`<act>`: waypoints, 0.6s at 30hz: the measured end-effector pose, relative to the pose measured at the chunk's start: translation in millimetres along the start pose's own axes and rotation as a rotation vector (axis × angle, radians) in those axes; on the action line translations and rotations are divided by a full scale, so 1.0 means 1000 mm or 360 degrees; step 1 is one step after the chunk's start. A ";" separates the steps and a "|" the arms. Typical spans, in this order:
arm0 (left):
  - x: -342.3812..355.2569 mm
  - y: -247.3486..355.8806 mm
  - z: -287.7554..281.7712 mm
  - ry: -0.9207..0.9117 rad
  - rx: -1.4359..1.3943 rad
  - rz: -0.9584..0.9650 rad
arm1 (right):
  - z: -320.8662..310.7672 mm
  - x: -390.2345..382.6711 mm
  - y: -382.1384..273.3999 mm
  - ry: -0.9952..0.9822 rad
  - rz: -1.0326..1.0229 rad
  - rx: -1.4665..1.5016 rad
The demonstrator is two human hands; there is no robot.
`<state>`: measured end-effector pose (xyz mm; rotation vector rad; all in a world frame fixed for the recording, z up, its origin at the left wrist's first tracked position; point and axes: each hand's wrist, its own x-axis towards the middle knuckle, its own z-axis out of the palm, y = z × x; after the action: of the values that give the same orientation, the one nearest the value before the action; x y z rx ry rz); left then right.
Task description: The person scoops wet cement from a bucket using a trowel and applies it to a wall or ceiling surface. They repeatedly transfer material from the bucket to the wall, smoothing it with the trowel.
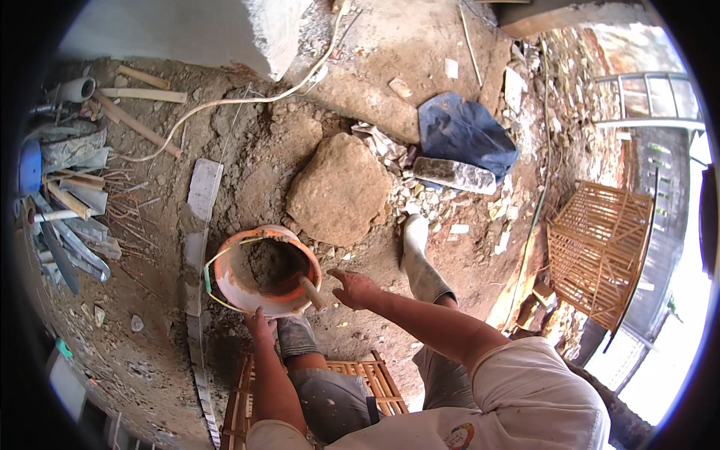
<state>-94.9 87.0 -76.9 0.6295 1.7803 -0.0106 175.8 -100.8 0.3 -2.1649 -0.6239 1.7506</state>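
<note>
An orange bucket (225, 274) smeared with grey holds wet mortar (276, 264). Its thin wire handle, with a green piece on it, hangs along the left side of the rim. From the mortar, a round wooden tool handle (313, 294) sticks out over the right of the rim; the tool's other end is hidden in the bucket. My left hand (260, 327) grips the near edge of the bucket, its fingers partly hidden. Just right of the wooden handle, my right hand (355, 290) is open and empty, fingers stretched toward it without touching.
Beyond the bucket lies a large flat-topped stone (339, 189). A blue cloth (466, 133) and a grey block (454, 175) are farther right, near my boot (415, 244). A bamboo rack (600, 255) stands right. Scrap wood and metal (75, 225) lie left; a pale hose (225, 102) crosses behind.
</note>
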 end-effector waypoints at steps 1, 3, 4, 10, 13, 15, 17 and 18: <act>-0.016 0.009 0.000 0.0073 0.0184 -0.0043 | -0.003 -0.010 0.003 -0.0010 0.0018 0.0041; -0.030 0.017 -0.006 0.0206 0.0610 0.0110 | -0.014 -0.035 0.010 -0.0021 0.0029 0.0122; -0.023 0.010 -0.021 0.0269 0.0856 0.0304 | -0.019 -0.044 0.013 -0.0007 0.0035 0.0152; -0.074 -0.024 0.013 0.0115 0.1583 0.0679 | -0.046 -0.119 0.113 0.0162 0.0328 0.0293; -0.109 -0.015 0.037 -0.0009 0.1934 0.0645 | -0.071 -0.148 0.142 0.0277 0.0371 0.0405; -0.128 -0.015 0.054 -0.0250 0.1758 0.0644 | -0.080 -0.167 0.160 0.0433 0.0341 0.0459; -0.162 -0.010 0.091 -0.0397 0.1967 0.0667 | -0.092 -0.190 0.185 0.0445 0.0398 0.0520; -0.182 -0.007 0.107 -0.0463 0.2074 0.0678 | -0.098 -0.202 0.197 0.0448 0.0422 0.0553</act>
<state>27.7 -27.6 51.1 1.7976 1.1431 -0.9725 266.8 -367.4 99.8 -2.2527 0.0376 1.4903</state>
